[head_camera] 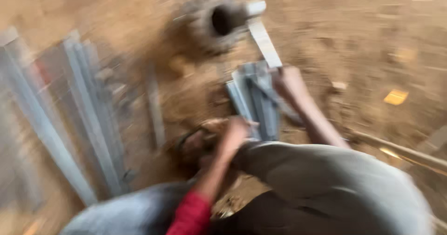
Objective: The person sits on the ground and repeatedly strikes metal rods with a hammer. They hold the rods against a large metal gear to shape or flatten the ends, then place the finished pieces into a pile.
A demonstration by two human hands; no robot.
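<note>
The whole view is blurred by motion. A short bundle of grey metal channel pieces (255, 102) lies on the dirt ground in front of me. My right hand (288, 82) is on its far end, where a flat pale metal strip (264, 42) sticks up and away. My left hand (236, 131), on an arm with a red sleeve, is at the bundle's near end, beside my sandalled foot (195, 142). The blur hides the fingers of both hands, so neither grip can be made out.
A dark round hole with a grey rim (222, 20) sits in the ground beyond the bundle. Long grey metal sections (84, 118) lie at the left. My bent knee in grey trousers (326, 184) fills the lower right, and a thin rod (400, 151) lies at the right.
</note>
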